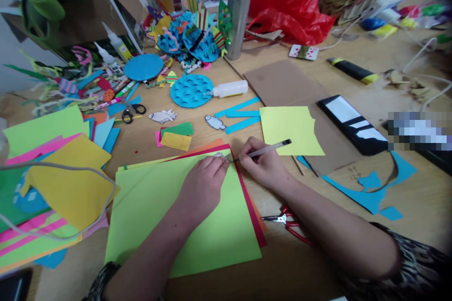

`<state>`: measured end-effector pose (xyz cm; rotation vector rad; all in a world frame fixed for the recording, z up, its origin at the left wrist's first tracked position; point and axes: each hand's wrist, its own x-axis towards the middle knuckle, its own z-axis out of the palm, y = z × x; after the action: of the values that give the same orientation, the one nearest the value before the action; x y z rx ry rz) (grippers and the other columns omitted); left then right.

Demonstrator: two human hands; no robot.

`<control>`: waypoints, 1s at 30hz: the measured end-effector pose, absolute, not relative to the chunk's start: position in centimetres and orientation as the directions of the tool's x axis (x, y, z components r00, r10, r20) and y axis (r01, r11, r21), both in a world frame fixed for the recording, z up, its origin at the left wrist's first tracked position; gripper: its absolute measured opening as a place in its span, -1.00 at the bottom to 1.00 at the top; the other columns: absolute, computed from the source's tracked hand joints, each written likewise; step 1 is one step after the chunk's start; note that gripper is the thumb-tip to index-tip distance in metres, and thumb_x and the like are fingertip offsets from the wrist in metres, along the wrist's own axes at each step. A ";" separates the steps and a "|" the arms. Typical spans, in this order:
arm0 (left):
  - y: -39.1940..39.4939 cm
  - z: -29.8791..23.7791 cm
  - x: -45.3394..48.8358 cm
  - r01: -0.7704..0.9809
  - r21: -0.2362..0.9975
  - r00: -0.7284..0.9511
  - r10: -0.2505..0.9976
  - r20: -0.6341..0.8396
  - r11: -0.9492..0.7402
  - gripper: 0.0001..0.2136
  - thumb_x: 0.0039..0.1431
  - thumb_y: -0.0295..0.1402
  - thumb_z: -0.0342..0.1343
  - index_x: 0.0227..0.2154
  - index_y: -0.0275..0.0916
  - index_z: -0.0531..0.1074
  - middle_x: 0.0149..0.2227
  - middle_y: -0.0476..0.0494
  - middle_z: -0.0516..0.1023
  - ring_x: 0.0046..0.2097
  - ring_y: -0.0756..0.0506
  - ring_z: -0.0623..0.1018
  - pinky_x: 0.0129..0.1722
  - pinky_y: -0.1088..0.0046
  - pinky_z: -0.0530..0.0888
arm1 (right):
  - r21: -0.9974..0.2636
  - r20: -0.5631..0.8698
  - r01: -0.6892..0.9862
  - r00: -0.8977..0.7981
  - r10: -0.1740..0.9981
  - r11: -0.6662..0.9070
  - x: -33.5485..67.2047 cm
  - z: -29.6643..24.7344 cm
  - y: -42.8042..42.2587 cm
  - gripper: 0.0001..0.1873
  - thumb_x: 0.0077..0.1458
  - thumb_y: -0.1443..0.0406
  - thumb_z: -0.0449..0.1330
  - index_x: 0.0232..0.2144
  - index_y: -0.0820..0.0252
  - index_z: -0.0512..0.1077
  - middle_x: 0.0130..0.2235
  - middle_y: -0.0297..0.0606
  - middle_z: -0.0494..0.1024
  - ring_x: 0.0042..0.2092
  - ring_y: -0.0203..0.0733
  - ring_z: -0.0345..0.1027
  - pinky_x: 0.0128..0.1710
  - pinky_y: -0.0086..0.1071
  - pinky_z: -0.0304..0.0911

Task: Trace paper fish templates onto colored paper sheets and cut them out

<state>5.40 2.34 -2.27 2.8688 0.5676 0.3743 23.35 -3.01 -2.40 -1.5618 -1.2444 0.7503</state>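
My left hand (pixel 208 174) lies on a light green paper sheet (pixel 169 216), fingers pressed together near its top right corner. Under those fingertips is a small white paper cutout (pixel 218 154), mostly hidden; the part that shows looks like the drawn paper fish nearby. A slim pen (pixel 269 148) is gripped in my right hand (pixel 259 162), with its dark tip low against the sheet's corner beside the cutout. Red and orange sheets stick out from beneath the green one. Just beyond are two paper fish (pixel 163 116) (pixel 215 122) and small coloured paper rectangles (pixel 176 141).
Red-handled scissors (pixel 286 221) lie by my right forearm, black scissors (pixel 132 113) at the left. Coloured paper piles up on the left. A glue bottle (pixel 231 88), blue scalloped disc (pixel 191 91), yellow-green sheet (pixel 293 129), cardboard (pixel 282 80), cutter (pixel 353 70) and steel flask (pixel 240 14) stand or lie farther off.
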 end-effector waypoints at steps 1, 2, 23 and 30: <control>2.4 -2.3 5.4 0.349 0.233 0.895 0.396 0.205 -0.908 -0.61 0.14 -0.67 -0.13 0.01 -0.43 0.39 -0.04 -0.28 0.50 0.01 -0.21 0.43 0.00 0.17 0.46 | -0.933 0.097 0.359 0.288 0.953 -0.013 23.3 -2.4 -3.0 -0.85 -0.07 0.39 0.11 -0.57 0.13 0.19 -0.57 -0.41 0.26 -0.51 -0.32 0.12 -0.54 -0.42 0.03; 2.4 -2.3 5.4 0.350 0.231 0.896 0.397 0.201 -0.908 -0.60 0.13 -0.67 -0.13 0.01 -0.43 0.39 -0.03 -0.28 0.50 0.01 -0.21 0.43 0.00 0.17 0.46 | -0.932 0.098 0.361 0.286 0.953 -0.013 23.3 -2.4 -3.0 -0.86 -0.07 0.39 0.11 -0.57 0.13 0.19 -0.57 -0.41 0.26 -0.51 -0.32 0.12 -0.54 -0.42 0.03; 2.4 -2.4 5.4 0.351 0.221 0.894 0.396 0.211 -0.910 -0.60 0.13 -0.67 -0.13 0.01 -0.42 0.39 -0.04 -0.27 0.50 0.00 -0.20 0.44 0.02 0.18 0.45 | -0.931 0.106 0.366 0.278 0.955 -0.003 23.4 -2.5 -3.0 -0.86 -0.07 0.38 0.10 -0.58 0.13 0.20 -0.59 -0.43 0.24 -0.53 -0.33 0.11 -0.56 -0.43 0.02; 2.4 -2.4 5.4 0.347 0.227 0.894 0.394 0.213 -0.910 -0.60 0.13 -0.67 -0.12 0.01 -0.42 0.39 -0.05 -0.27 0.50 0.01 -0.20 0.44 0.01 0.17 0.45 | -0.928 0.119 0.372 0.261 0.958 0.014 23.4 -2.4 -2.9 -0.85 -0.07 0.40 0.11 -0.58 0.13 0.21 -0.58 -0.43 0.25 -0.53 -0.34 0.11 -0.56 -0.44 0.03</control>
<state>5.44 2.39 -2.38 2.8780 0.5678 0.3800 23.38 -2.95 -2.41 -1.5427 -1.2822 0.7440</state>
